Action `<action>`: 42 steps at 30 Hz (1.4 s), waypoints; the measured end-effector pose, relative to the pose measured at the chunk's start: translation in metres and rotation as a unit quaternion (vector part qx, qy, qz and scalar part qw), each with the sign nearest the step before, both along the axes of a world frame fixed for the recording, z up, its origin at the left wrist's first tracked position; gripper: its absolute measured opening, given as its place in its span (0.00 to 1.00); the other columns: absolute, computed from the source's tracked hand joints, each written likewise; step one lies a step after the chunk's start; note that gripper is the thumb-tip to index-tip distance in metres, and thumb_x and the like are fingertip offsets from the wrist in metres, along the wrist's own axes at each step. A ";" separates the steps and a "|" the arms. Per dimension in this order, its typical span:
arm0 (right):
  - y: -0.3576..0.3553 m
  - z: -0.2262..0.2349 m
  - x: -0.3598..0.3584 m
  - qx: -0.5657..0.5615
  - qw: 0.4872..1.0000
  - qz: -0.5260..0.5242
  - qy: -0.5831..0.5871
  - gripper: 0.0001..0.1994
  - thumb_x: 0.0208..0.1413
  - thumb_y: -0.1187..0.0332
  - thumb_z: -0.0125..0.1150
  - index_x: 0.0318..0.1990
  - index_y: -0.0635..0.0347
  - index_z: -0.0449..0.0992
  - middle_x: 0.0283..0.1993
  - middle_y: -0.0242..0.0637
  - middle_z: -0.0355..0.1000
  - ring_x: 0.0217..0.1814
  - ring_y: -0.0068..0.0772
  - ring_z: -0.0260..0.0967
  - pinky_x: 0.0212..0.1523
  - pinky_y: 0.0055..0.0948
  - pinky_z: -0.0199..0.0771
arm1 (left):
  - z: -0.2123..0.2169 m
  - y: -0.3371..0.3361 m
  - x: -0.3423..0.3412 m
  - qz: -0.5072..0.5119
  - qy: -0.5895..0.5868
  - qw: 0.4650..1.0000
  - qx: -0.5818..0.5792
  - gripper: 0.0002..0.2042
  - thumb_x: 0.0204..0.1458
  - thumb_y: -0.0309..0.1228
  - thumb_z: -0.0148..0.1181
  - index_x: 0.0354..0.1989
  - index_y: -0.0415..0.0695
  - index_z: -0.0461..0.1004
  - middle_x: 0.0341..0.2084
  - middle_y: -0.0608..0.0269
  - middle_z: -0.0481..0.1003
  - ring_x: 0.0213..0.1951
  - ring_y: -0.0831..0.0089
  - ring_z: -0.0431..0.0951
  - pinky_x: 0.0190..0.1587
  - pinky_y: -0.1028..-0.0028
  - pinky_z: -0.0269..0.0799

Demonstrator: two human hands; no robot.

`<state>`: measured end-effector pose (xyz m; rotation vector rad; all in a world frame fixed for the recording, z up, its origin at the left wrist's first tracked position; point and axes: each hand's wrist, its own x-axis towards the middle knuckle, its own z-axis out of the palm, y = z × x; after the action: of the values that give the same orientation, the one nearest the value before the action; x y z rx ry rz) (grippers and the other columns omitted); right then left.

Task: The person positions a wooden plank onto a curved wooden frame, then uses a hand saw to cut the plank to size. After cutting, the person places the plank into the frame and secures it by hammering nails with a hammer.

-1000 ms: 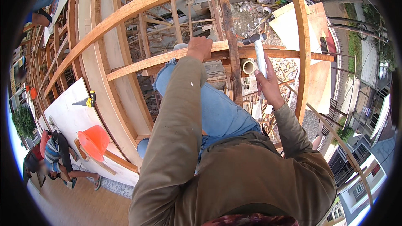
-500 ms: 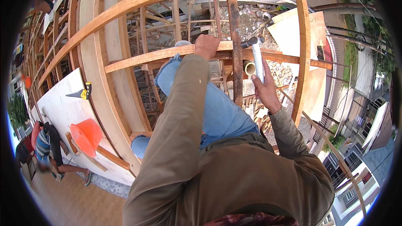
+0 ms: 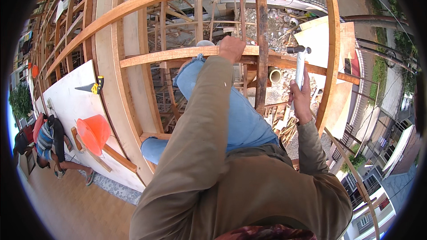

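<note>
Two hands engaged: left hand [image 3: 232, 48] clasps the horizontal wooden rail [image 3: 178, 55]; right hand [image 3: 301, 100] grips the hammer [image 3: 299, 64] upright.

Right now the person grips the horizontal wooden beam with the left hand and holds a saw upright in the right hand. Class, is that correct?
Not quite. The right hand holds a hammer, head up, not a saw. The head view shows this. The left hand does grip the horizontal wooden beam.
</note>
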<state>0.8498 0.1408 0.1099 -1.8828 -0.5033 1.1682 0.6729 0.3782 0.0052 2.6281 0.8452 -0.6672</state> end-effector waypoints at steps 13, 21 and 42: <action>-0.010 -0.012 0.020 -0.007 0.992 -0.107 0.058 0.32 0.70 0.67 0.50 0.78 0.51 0.47 0.29 0.30 0.65 0.19 0.17 0.60 0.16 0.18 0.63 | 0.002 0.000 0.001 0.026 -0.012 1.000 -0.008 0.08 0.49 0.32 0.66 0.38 0.48 0.85 0.39 0.56 0.84 0.45 0.60 0.85 0.46 0.63 0.80; -0.006 -0.006 0.066 -0.010 0.966 -0.166 0.197 0.31 0.71 0.67 0.46 0.78 0.45 0.48 0.28 0.28 0.63 0.20 0.16 0.60 0.15 0.17 0.61 | -0.002 0.004 0.005 0.008 0.023 0.999 -0.023 0.09 0.51 0.30 0.62 0.39 0.45 0.84 0.39 0.53 0.84 0.45 0.56 0.84 0.47 0.61 0.80; -0.024 -0.020 0.003 -0.037 0.993 -0.061 0.092 0.33 0.70 0.68 0.50 0.79 0.51 0.44 0.29 0.29 0.63 0.19 0.17 0.59 0.15 0.20 0.64 | -0.002 0.005 0.001 0.020 0.021 0.999 -0.027 0.09 0.52 0.30 0.61 0.40 0.46 0.83 0.40 0.53 0.84 0.46 0.56 0.84 0.46 0.60 0.79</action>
<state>0.8531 0.1172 0.0902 -1.8186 -0.2417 1.2792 0.6738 0.3836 0.0036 2.5506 0.8781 -0.7258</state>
